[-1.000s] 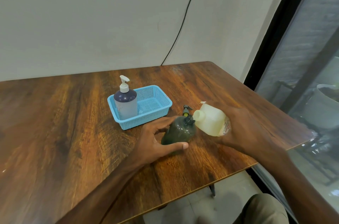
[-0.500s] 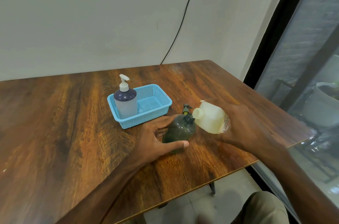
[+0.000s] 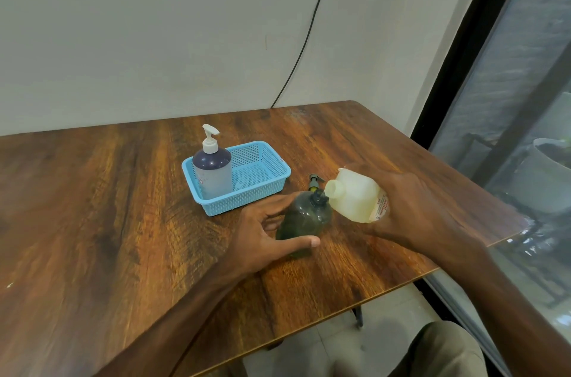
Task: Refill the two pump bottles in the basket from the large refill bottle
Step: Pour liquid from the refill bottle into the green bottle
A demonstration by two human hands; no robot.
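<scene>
The dark green bottle [image 3: 304,217] stands on the wooden table [image 3: 92,222], just outside the blue basket [image 3: 279,174] at its 4 o'clock corner. The left hand [image 3: 262,237] wraps the bottle's lower body, thumb across the front, fingers behind. The bottle's neck is open; its pump head [image 3: 315,181] lies on the table at the bottle's 12 o'clock.

The right hand [image 3: 417,209] is closed around the base of the large refill bottle [image 3: 355,196], which is tilted with its uncapped spout directly over the open neck. No stream of liquid can be made out.

Status, as judged: the first refill is in progress. The second pump bottle [image 3: 212,171], white pump fitted, stands in the basket at its 9 o'clock end and appears untouched. Remaining: finish the pour, refit the pump, return the bottle to the basket, repeat for the second bottle.
</scene>
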